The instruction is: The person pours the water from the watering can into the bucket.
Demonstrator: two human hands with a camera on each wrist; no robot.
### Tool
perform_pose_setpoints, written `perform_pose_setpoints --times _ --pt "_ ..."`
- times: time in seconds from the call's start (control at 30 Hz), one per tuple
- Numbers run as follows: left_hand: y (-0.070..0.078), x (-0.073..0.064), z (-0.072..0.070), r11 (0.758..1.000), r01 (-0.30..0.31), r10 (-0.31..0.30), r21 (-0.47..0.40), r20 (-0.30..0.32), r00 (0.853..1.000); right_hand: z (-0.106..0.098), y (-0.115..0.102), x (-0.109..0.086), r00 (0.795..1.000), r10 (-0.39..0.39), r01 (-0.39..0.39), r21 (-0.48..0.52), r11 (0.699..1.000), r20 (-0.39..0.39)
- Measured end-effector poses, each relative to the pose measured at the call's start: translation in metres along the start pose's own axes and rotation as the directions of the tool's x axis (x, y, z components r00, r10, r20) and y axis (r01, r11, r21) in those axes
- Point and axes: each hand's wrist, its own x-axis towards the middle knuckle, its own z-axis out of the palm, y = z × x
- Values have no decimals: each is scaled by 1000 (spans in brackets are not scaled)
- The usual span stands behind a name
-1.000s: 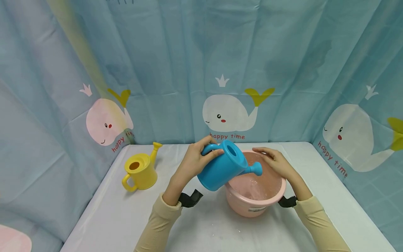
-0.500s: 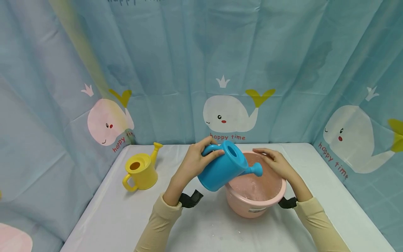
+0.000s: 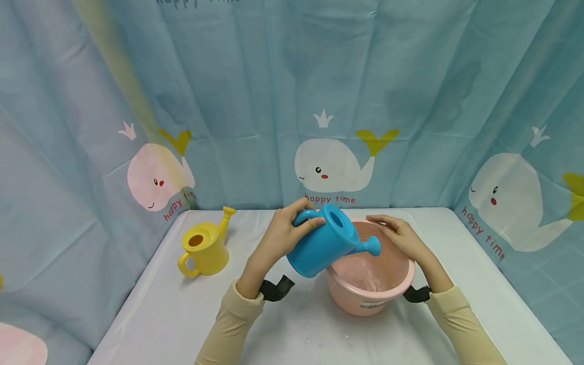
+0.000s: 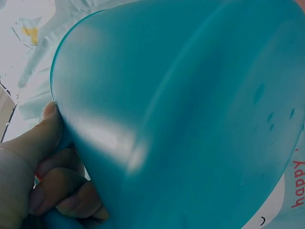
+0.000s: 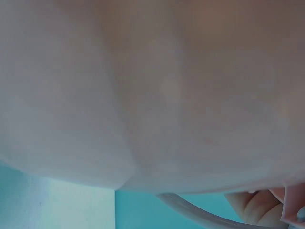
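Observation:
In the head view my left hand (image 3: 286, 229) grips the handle of a blue watering can (image 3: 321, 246), thumb along its top edge. The can is tilted right, its spout over the mouth of a pink basin (image 3: 360, 301). Rippling water (image 3: 365, 274) shows inside the basin; a stream from the spout is hard to make out. My right hand (image 3: 403, 237) holds the basin's far right rim. The can's blue body (image 4: 157, 114) fills most of the left wrist view, with curled fingers (image 4: 62, 183) at its handle. The basin's wall (image 5: 143, 95) covers most of the right wrist view.
A yellow watering can (image 3: 207, 251) stands upright on the left of the white table (image 3: 159, 314), spout to the right. A few drops lie on the table in front of the basin. Blue curtains (image 3: 251, 101) with whale prints enclose the back and sides.
Both hands, the tilted blue watering can and the basin hold nearly the same place. The ripples on the water in the basin have changed shape, and the view has shifted very slightly.

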Motion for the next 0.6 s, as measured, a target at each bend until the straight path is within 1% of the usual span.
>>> perform_pose_setpoints --times 0.2,0.6 --pt "2 0 0 1000 -13 13 4 7 1000 0 -1 -1 1000 -4 4 3 1000 3" --pt "4 1 0 1000 -19 18 15 7 1000 0 -2 -1 1000 0 0 2 1000 2"
